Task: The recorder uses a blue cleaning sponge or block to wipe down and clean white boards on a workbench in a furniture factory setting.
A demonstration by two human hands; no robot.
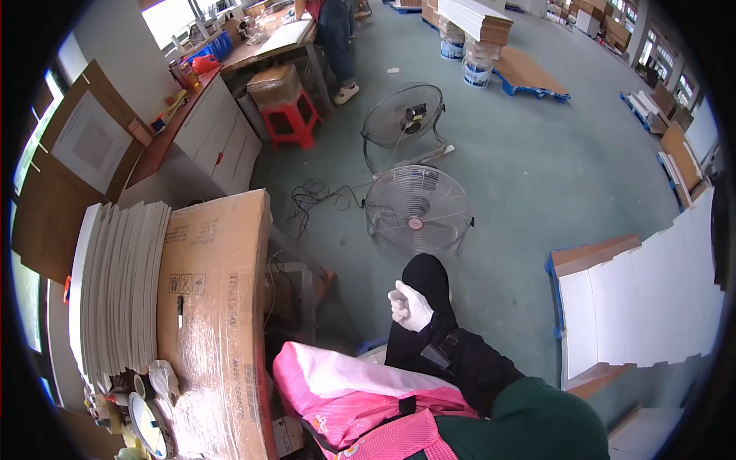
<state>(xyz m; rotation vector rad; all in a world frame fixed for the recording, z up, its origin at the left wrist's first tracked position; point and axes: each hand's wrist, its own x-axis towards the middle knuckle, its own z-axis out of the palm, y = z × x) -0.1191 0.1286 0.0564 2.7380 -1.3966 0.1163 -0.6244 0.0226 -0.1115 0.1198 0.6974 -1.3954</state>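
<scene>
My right hand [412, 307], in a white knit glove, is held over my black trouser leg [426, 277]. Its fingers are curled in, and nothing shows in them. A black strap with a small box [438, 353] goes round that wrist, over a black sleeve. The rest of the arm is in dark green. Pink and white checked cloth [360, 387] covers my lap on the left. My left hand is out of view.
A large cardboard box [215, 307] stands close at left, beside stacked white boards [119, 284]. Two floor fans [418, 207] with loose cable [314, 201] are ahead. White sheets on a pallet [644, 299] lie at right. A red stool [291, 123] and a person's legs [336, 46] are farther off.
</scene>
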